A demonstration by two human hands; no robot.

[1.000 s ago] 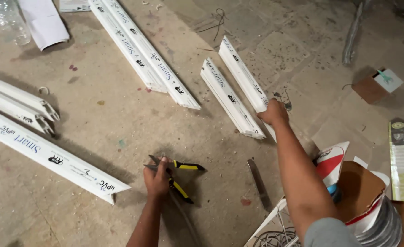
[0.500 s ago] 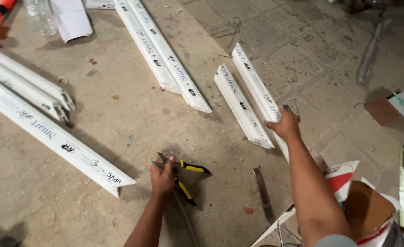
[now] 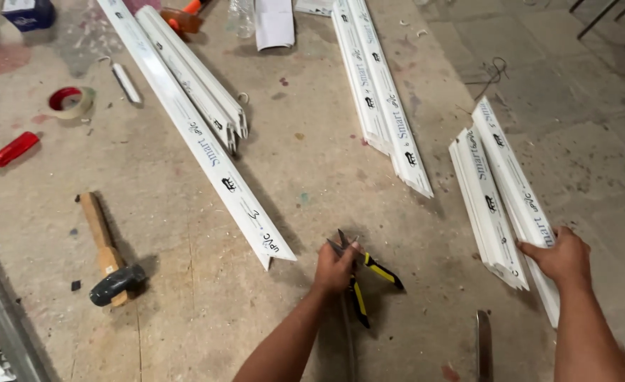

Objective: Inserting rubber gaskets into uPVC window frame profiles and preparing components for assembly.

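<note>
My left hand (image 3: pixel 335 267), low in the middle of the frame, has its grip closed around the pliers (image 3: pixel 360 277) near the head; their jaws stick up past my fingers, and the yellow-and-black handles splay down to the right on the floor (image 3: pixel 312 163). My right hand (image 3: pixel 562 256), at the lower right, is closed over the near end of a white strip (image 3: pixel 516 185), which lies on the floor slanting up and left, touching a second strip (image 3: pixel 484 204) just left of it. Another pair of strips (image 3: pixel 383 99) lies above centre, and a long strip (image 3: pixel 198 134) runs from the top left down to just left of my left hand. A hammer (image 3: pixel 107 258) lies at the lower left, a red screwdriver (image 3: pixel 12 151) at the left edge, and a tape roll (image 3: pixel 70 102) above it.
</note>
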